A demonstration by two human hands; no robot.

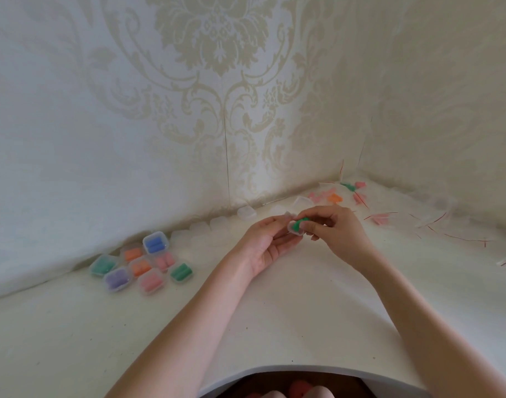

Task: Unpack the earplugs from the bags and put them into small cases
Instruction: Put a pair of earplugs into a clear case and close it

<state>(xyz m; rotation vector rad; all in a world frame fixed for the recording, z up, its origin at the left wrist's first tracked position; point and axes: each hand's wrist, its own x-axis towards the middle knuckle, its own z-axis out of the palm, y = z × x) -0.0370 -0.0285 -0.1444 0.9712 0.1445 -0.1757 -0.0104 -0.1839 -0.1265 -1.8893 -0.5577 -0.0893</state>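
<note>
My left hand (270, 242) holds a small clear case (292, 227) between fingers and thumb above the white table. My right hand (330, 225) pinches green earplugs (299, 223) at the case's open top. Several filled cases (144, 261) with blue, orange, pink, green and purple earplugs lie in a cluster at the left by the wall. Empty clear cases (246, 213) line the wall's foot. Bagged earplugs (335, 198) in pink, orange and green lie in the far right corner.
The white table (131, 334) meets patterned wallpaper at the back and right. Torn clear bags with red strips (435, 222) are scattered at the right. The table's curved front edge (289, 369) is near my body.
</note>
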